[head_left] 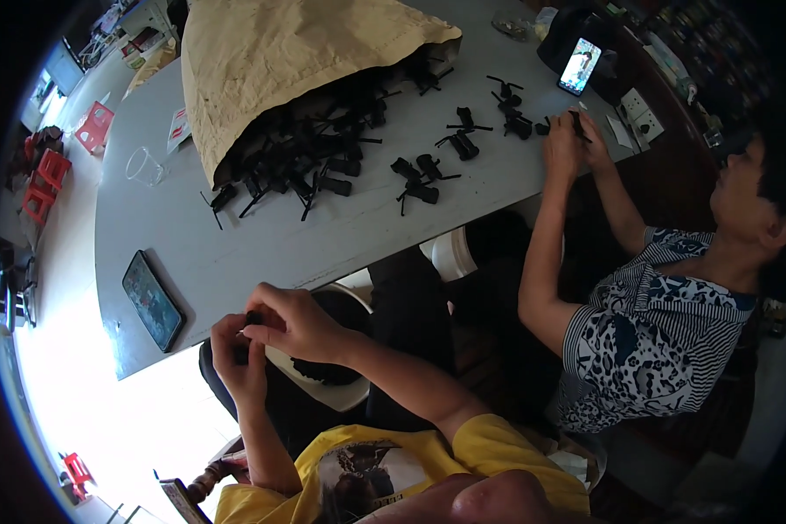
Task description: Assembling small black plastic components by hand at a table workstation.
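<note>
Close to the table's near edge, my left hand (pixel 239 370) is closed around a small black plastic part (pixel 252 318). My right hand (pixel 299 327) pinches the same part from the other side, fingertips against those of the left. Most of the part is hidden by my fingers. Below my hands, between my legs, stands a white bucket (pixel 355 397) with dark contents. Farther off on the grey table (pixel 236 262), many similar black parts with thin arms (pixel 334 185) spill from the mouth of a large brown paper sack (pixel 297 52).
A phone (pixel 153 299) lies at the table's left edge, with a clear cup (pixel 146 166) beyond it. At right, a co-worker (pixel 664 323) handles a black part facing a propped, lit phone (pixel 580 66). Red stools (pixel 48 179) stand at far left.
</note>
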Demonstrator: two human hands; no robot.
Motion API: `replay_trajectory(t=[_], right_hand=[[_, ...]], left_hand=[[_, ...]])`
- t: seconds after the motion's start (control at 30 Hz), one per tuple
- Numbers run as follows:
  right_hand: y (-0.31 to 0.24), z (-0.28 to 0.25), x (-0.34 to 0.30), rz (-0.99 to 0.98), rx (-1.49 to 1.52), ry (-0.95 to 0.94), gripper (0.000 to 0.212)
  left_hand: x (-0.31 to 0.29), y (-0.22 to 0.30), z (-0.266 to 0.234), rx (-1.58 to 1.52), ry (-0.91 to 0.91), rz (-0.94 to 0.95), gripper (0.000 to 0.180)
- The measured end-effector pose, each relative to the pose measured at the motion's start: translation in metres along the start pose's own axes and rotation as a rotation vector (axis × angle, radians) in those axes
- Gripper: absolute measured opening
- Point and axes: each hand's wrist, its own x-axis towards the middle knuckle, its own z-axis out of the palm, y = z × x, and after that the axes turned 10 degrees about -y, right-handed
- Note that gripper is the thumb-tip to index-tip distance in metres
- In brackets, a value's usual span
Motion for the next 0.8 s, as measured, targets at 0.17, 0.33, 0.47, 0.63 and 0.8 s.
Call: replay_trajectory(t=[0.17, 0.33, 0.47, 0.63, 0.8], right_hand=[[0.0, 0.0, 0.0, 0.018, 0.137, 0.026, 0.021], [0.004, -0.038, -0.003, -0.072, -0.685, 0.451, 0.008], [0.001, -0.084, -0.015, 0.233, -1.188, 0.755, 0.023], [0.014, -0.088, -0.022, 0.567, -1.326, 0.671, 0.029], [0.015, -0.075, -0.011, 0.455, -1.273, 0.578, 0.03]], left_hand=[[0.0, 0.0, 0.0, -0.366, -0.025, 0.072, 0.016], [-0.001, -0.001, -0.006, -0.432, -0.066, 0.037, 0.019], [-0.004, 0.002, -0.01, -0.378, -0.125, 0.032, 0.018], [-0.004, 0.001, -0.006, -0.576, -0.099, -0.126, 0.019], [-0.006, -0.006, -0.004, -0.599, -0.119, -0.135, 0.027]])
